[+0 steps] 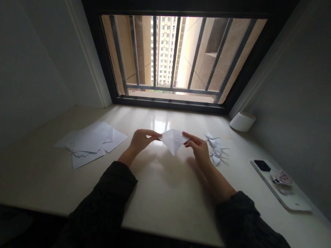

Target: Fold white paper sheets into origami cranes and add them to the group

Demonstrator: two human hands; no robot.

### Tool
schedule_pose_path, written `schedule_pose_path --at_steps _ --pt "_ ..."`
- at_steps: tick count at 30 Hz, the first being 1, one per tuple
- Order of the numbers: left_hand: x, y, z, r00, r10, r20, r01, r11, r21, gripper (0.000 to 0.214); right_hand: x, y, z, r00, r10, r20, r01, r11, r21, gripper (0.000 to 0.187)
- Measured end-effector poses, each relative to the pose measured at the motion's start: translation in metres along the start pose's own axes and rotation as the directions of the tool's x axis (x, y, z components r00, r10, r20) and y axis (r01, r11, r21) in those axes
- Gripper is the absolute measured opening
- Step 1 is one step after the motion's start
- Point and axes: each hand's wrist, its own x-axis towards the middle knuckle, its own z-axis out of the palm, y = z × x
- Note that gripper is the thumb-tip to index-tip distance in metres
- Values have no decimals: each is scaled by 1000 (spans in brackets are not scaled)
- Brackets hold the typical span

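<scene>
A folded sheet of paper [173,139], white with faint printed lines on its right half, is stretched between my two hands above the sill. It has a diamond-like outline with a point hanging down toward me. My left hand [144,140] pinches its left corner between thumb and fingers. At the opposite corner, my right hand [196,146] grips the paper, thumb below and index finger along the upper edge. Just right of that hand lie several folded paper cranes [217,149] in a small cluster.
Loose white paper sheets [90,140] lie in an untidy pile on the left of the pale sill [167,205]. To the right rests a phone [292,201] with a decorated grip. A white cylinder [242,122] stands in the back right corner, beside the barred window [168,105].
</scene>
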Motion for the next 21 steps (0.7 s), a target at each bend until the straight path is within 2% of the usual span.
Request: schedule_pose_path --at_steps 3,7,11,15,21 --pt "4 -1 -6 999 -41 -13 37 973 -229 18 0 0 0 999 -32 -1 32 999 -38 36" --pt "7 0 -13 993 -121 12 112 871 -478 21 -2 -2 1 997 -38 72 44 996 -82 39" --pt "7 0 -17 985 -172 20 157 842 -516 22 -5 -6 1 996 -27 89 37 992 -118 34" --pt "7 -2 -21 979 -183 90 203 841 -501 23 -7 -9 1 997 -32 65 41 988 -149 30" --pt "8 -3 -22 974 -204 102 227 823 -521 23 -6 -8 3 998 -42 48 46 995 -88 27"
